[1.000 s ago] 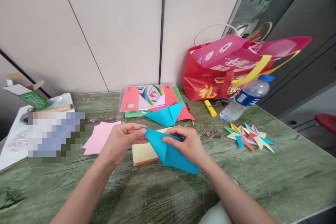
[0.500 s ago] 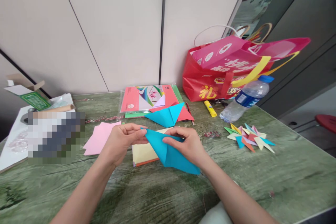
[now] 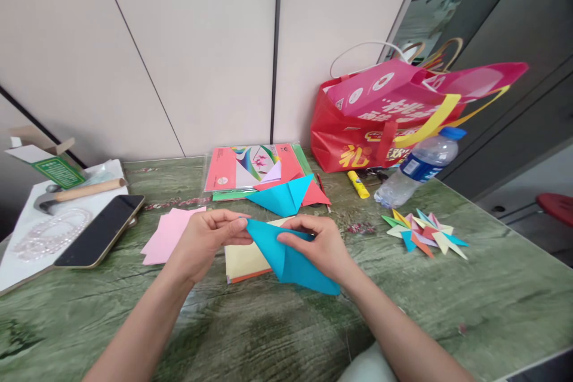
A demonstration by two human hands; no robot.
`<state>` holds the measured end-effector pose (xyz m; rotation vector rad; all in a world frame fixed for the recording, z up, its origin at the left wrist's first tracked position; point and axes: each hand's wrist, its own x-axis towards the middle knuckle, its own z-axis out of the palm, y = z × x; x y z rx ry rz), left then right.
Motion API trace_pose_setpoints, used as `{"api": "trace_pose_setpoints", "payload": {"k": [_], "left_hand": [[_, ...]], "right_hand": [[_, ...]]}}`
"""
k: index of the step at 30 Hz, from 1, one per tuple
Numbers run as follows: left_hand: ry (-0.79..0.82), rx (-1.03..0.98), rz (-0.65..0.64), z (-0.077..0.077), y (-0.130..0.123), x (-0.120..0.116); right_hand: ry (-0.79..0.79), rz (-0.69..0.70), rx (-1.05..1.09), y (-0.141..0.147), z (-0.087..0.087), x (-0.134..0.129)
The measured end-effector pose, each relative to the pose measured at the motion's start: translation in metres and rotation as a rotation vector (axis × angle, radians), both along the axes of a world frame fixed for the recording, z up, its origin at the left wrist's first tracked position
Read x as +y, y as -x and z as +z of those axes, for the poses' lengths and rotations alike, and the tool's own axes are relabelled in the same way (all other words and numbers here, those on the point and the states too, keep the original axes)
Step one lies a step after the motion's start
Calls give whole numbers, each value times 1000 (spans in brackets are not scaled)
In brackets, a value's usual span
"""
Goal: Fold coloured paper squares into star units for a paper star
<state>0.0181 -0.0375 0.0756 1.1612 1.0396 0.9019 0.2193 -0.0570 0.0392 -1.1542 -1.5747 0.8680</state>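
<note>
A folded blue paper [image 3: 286, 259] is held in the air between my two hands, above a stack of pale yellow paper [image 3: 244, 261]. My left hand [image 3: 215, 239] pinches its upper left corner between thumb and fingers. Around its upper right part my right hand [image 3: 316, 245] is closed, thumb in front and fingers behind. Another folded blue paper [image 3: 284, 196] lies just behind, partly over a folded red paper [image 3: 316, 194]. Pink paper sheets [image 3: 168, 236] lie beside my left wrist.
A paper pack [image 3: 250, 167] lies at the back. Right are a glue stick [image 3: 358, 184], bottle [image 3: 418, 167], red bag [image 3: 344, 131] and folded paper stars [image 3: 427, 233]. Left are a phone [image 3: 101, 231], a wooden-handled tool [image 3: 89, 189] and an open box [image 3: 58, 170] on a white board.
Both hands keep their grip on the blue paper and have barely moved. The view has shifted very slightly.
</note>
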Motion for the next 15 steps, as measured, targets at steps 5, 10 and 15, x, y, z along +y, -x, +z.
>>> {"api": "trace_pose_setpoints", "payload": {"k": [5, 10, 15], "left_hand": [[-39, 29, 5, 1, 0, -1], [-66, 32, 47, -1, -3, 0], [-18, 1, 6, -1, -7, -1]], "right_hand": [[5, 15, -2, 0, 2, -1], [18, 42, 12, 0, 3, -1], [22, 22, 21, 0, 2, -1]]}}
